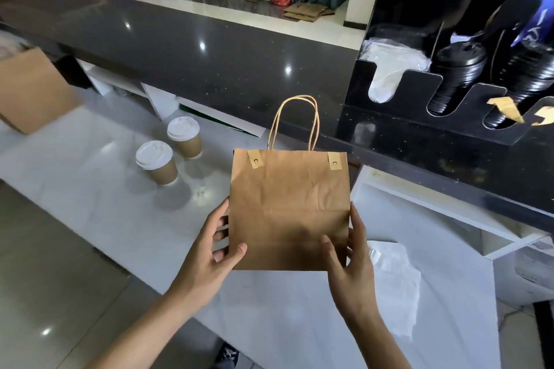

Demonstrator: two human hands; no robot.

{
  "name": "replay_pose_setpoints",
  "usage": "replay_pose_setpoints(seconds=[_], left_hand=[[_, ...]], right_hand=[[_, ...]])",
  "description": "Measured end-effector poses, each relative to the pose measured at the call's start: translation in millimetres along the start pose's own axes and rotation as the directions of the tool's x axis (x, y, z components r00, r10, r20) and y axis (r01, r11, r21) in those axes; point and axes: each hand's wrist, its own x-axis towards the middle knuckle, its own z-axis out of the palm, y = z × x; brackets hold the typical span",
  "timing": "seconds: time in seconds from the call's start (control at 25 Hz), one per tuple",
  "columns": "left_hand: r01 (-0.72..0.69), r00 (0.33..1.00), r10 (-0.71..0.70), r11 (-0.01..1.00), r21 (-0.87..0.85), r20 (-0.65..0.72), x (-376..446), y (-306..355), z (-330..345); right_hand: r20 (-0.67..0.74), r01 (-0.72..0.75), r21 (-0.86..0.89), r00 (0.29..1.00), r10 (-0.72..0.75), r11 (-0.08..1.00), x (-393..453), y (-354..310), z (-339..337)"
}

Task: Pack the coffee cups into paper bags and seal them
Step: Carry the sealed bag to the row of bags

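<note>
Bag [289, 207] sealed with two stickers, held upright at its lower edges.
Left hand [209, 252] and right hand [349, 260] grip it; two cups [157, 162] stand unpacked near the bench's [90, 189] far edge.

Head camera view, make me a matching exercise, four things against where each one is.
1 brown paper bag with twisted handles
2 two lidded brown coffee cups
3 stacked black lids
4 brown cardboard box

A far left of counter
B black organiser, right
C between both hands
D white counter, left of the bag

Pairs: 1-C, 2-D, 3-B, 4-A
</note>
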Motion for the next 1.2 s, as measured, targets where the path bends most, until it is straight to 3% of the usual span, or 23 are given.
replay_pose_setpoints(seconds=[0.36, 0.72, 1.2], left_hand=[[-0.016, 0.964, -0.003, 0.997, -0.072, -0.265, -29, 11, -58], [-0.026, 0.870, -0.036, 0.993, -0.119, -0.491, -58, -11, -188], [-0.001, 0.729, -0.101, 0.989, -0.148, -0.677, -121, -55, -383]], right_hand=[[0.245, 0.094, 0.027, 0.965, -0.098, 0.995, 8, -40, 73], [0.483, 0.143, 0.064, 0.862, -0.156, 0.988, -15, -101, 215], [0.657, 0.181, 0.119, 0.723, -0.214, 0.976, -94, -164, 421]])
